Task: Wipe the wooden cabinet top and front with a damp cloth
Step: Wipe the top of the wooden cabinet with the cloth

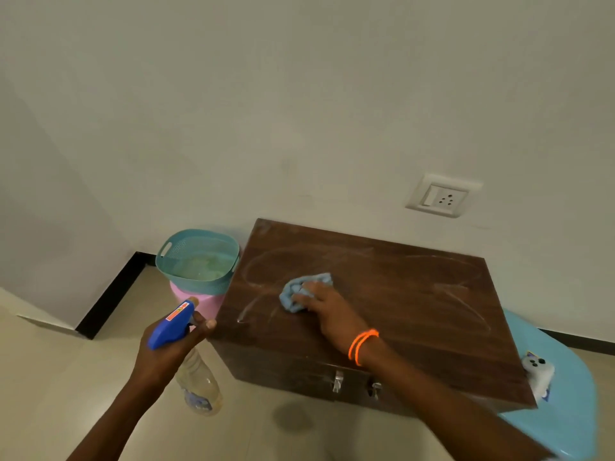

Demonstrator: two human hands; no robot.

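A dark wooden cabinet (399, 294) stands against the wall, its top marked with pale curved wipe streaks. A crumpled light blue cloth (296, 289) lies on the left part of the top. My right hand (327, 311), with orange bands at the wrist, presses down on the cloth with its fingers around it. My left hand (173, 341) hangs off the cabinet's left front corner, gripping a clear spray bottle (199, 384) by its blue trigger head. The cabinet's front (293, 371) shows two metal latches.
A teal perforated basket (196, 261) sits on a pink stool to the left of the cabinet. To its right stands a light blue plastic seat (565, 410) with a white phone (539, 374) on it. A wall socket (442, 196) is above. Beige tiled floor lies in front.
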